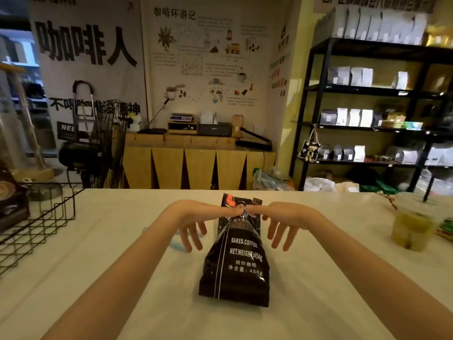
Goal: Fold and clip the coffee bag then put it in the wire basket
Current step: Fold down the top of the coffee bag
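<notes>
A black coffee bag (236, 263) with white lettering lies on the white table, its bottom toward me and its top pointing away. My left hand (196, 222) and my right hand (282, 222) meet over the bag's upper part, each pinching the bag top between thumb and forefinger, the other fingers spread downward. The bag's top flap stands up behind my fingertips. A light blue clip (175, 244) lies on the table under my left hand, partly hidden. The black wire basket (36, 224) stands at the table's left edge.
A plastic cup with a greenish drink (410, 229) stands at the right of the table. A dark box (12, 204) sits behind the basket at far left. Beyond the table are a wooden counter, a fan and black shelves with bags.
</notes>
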Tool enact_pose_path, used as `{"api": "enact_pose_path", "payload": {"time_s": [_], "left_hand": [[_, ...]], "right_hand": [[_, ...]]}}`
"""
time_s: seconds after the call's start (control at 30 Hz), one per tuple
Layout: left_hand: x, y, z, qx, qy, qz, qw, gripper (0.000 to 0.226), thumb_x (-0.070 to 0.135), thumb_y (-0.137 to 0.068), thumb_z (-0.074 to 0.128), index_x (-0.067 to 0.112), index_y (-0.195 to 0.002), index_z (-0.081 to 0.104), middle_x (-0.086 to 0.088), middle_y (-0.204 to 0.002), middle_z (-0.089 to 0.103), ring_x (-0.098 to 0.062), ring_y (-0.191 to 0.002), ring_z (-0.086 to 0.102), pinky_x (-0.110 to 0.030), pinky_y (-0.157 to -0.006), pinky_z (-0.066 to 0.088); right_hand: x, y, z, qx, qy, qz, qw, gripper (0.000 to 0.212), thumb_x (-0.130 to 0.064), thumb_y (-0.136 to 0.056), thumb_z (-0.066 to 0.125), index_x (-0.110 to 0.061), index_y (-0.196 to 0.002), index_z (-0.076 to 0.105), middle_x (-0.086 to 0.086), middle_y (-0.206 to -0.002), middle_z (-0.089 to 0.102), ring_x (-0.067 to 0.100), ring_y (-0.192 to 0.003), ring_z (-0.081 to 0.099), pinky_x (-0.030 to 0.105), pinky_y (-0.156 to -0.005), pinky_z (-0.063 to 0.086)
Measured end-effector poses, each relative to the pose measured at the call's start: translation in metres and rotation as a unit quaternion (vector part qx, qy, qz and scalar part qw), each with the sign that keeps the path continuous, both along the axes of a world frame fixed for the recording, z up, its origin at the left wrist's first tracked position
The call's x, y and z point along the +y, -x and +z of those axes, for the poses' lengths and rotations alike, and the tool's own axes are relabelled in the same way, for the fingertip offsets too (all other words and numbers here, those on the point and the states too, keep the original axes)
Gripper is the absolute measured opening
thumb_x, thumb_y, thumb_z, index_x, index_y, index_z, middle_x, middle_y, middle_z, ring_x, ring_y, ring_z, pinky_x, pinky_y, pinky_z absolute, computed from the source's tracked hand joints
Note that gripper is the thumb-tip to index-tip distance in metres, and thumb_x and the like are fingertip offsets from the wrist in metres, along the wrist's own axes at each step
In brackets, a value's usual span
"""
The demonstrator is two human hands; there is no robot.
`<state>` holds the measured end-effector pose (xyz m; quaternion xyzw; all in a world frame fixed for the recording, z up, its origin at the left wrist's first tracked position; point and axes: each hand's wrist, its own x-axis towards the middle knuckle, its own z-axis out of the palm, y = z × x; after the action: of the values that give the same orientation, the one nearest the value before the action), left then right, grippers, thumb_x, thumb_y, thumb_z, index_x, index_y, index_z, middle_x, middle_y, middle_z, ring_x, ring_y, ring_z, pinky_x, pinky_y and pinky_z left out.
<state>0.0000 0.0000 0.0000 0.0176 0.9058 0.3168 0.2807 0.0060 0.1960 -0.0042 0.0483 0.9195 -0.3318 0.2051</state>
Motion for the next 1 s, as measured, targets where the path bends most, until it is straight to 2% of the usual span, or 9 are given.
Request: {"api": "enact_pose_path", "payload": {"time_s": [0.2,0.3,0.47,0.57,0.7,0.8,0.9,0.97,1.0], "left_hand": [[0.006,-0.002,-0.023,-0.047,-0.015,-0.018,0.999,0.096,0.078,-0.064,0.043,0.026,-0.142,0.020,-0.019,-0.141,0.040,-0.036,-0.121,0.048,-0.045,-0.085,0.048],[0.008,-0.001,-0.031,-0.042,-0.017,-0.017,0.999,0.092,0.074,-0.065,0.048,0.022,-0.139,0.027,-0.015,-0.140,0.042,-0.033,-0.123,0.047,-0.042,-0.089,0.046],[0.006,-0.002,-0.036,-0.027,-0.023,-0.021,0.999,0.084,0.065,-0.067,0.057,0.016,-0.132,0.037,-0.010,-0.135,0.049,-0.028,-0.120,0.050,-0.039,-0.095,0.046],[0.005,-0.001,-0.035,-0.025,-0.030,-0.022,0.999,0.082,0.063,-0.067,0.060,0.015,-0.130,0.039,-0.010,-0.133,0.051,-0.028,-0.119,0.052,-0.040,-0.098,0.046],[0.003,-0.003,-0.028,-0.011,-0.060,-0.011,0.998,0.073,0.051,-0.069,0.067,0.015,-0.125,0.036,-0.011,-0.133,0.050,-0.031,-0.119,0.051,-0.046,-0.098,0.045],[0.000,-0.005,-0.026,0.040,-0.104,-0.020,0.994,0.056,0.041,-0.068,0.072,0.022,-0.108,0.037,-0.002,-0.113,0.057,-0.026,-0.112,0.056,-0.040,-0.092,0.049],[0.003,-0.006,-0.023,0.123,-0.158,-0.037,0.979,0.048,0.036,-0.063,0.079,0.036,-0.096,0.043,0.014,-0.093,0.060,-0.008,-0.091,0.060,-0.028,-0.079,0.053],[0.005,-0.007,-0.022,0.199,-0.166,-0.038,0.965,0.063,0.038,-0.055,0.083,0.037,-0.102,0.040,0.018,-0.096,0.057,-0.002,-0.091,0.056,-0.020,-0.075,0.049],[0.006,-0.007,-0.021,0.243,-0.150,-0.036,0.958,0.077,0.043,-0.050,0.084,0.035,-0.112,0.038,0.016,-0.102,0.055,-0.005,-0.098,0.053,-0.023,-0.080,0.049]], "right_hand": [[0.002,-0.001,-0.032,-0.019,0.082,-0.037,0.996,0.079,-0.071,-0.077,0.041,-0.020,-0.136,0.034,0.020,-0.122,0.057,0.033,-0.096,0.063,0.049,-0.082,0.054],[0.001,-0.001,-0.040,-0.030,0.129,-0.062,0.989,0.078,-0.067,-0.076,0.048,-0.017,-0.134,0.036,0.019,-0.119,0.053,0.033,-0.097,0.059,0.049,-0.079,0.055],[-0.004,-0.002,-0.039,-0.060,0.167,-0.089,0.980,0.092,-0.068,-0.067,0.058,-0.012,-0.135,0.033,0.022,-0.133,0.046,0.036,-0.099,0.056,0.042,-0.065,0.054],[-0.009,0.002,-0.038,-0.053,0.166,-0.080,0.981,0.094,-0.065,-0.065,0.063,-0.013,-0.137,0.033,0.022,-0.135,0.045,0.039,-0.112,0.054,0.039,-0.064,0.053],[-0.010,0.004,-0.029,-0.023,0.165,-0.063,0.984,0.092,-0.061,-0.061,0.069,-0.012,-0.133,0.038,0.020,-0.130,0.050,0.039,-0.110,0.056,0.042,-0.071,0.056],[-0.010,0.000,-0.018,0.044,0.159,-0.046,0.985,0.084,-0.057,-0.060,0.073,-0.012,-0.126,0.046,0.014,-0.122,0.058,0.034,-0.105,0.060,0.044,-0.075,0.058],[-0.010,-0.005,-0.007,0.131,0.174,-0.048,0.975,0.071,-0.047,-0.061,0.078,-0.015,-0.115,0.046,0.003,-0.108,0.061,0.026,-0.103,0.060,0.044,-0.080,0.056],[-0.011,-0.006,-0.003,0.191,0.178,-0.055,0.964,0.085,-0.048,-0.052,0.082,-0.019,-0.120,0.041,-0.001,-0.111,0.060,0.020,-0.103,0.060,0.041,-0.079,0.057],[-0.011,-0.007,-0.002,0.221,0.175,-0.052,0.958,0.090,-0.048,-0.049,0.084,-0.020,-0.122,0.039,-0.003,-0.111,0.059,0.017,-0.101,0.060,0.037,-0.077,0.057]]}}
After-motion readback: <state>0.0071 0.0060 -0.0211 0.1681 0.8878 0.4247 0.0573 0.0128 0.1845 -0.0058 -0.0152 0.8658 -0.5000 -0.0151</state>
